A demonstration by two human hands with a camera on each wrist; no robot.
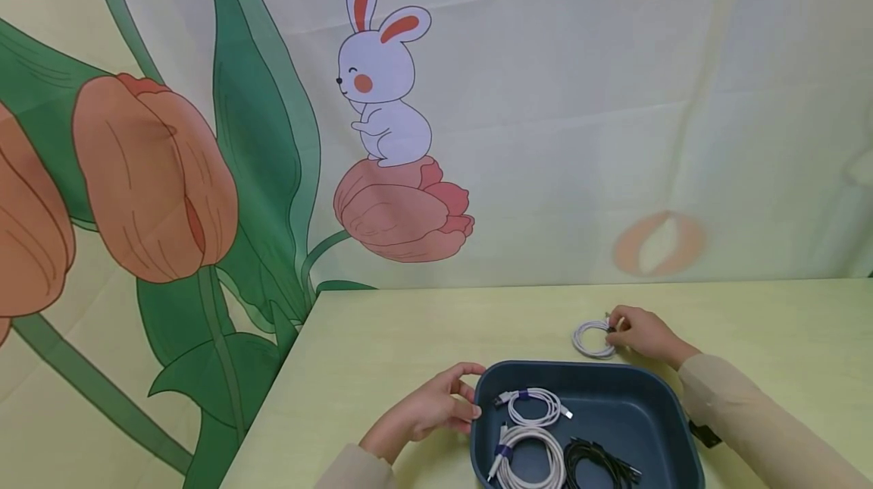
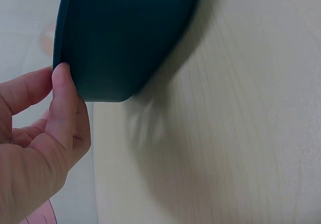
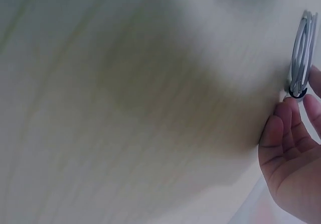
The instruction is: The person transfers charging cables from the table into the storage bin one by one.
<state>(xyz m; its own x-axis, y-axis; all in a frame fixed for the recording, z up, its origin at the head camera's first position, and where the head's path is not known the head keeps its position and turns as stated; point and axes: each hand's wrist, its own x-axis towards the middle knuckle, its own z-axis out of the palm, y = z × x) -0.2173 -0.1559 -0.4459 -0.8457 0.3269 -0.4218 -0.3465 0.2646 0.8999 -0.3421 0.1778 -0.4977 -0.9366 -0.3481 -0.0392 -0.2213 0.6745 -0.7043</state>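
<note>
In the head view, my left hand point(image 1: 439, 403) grips the left far corner of a dark blue bin point(image 1: 630, 374), thumb and fingertips at its rim. The left wrist view shows the thumb point(image 2: 61, 91) against the bin's wall point(image 2: 125, 33). Beyond the bin's far side, my right hand point(image 1: 644, 332) pinches a coiled white cable point(image 1: 588, 351) by its dark tie. In the right wrist view the coil point(image 3: 302, 50) stands edge-on at the fingertips of the right hand point(image 3: 296, 158). Whether the coil touches the table cannot be told.
Inside the bin lie two white cable coils, a smaller one point(image 1: 534, 422) and a larger one point(image 1: 559, 466), with purple ties, and a black cable bundle point(image 1: 592, 452). The pale wooden table point(image 1: 423, 322) meets a printed rabbit-and-tulip backdrop point(image 1: 546, 133) behind.
</note>
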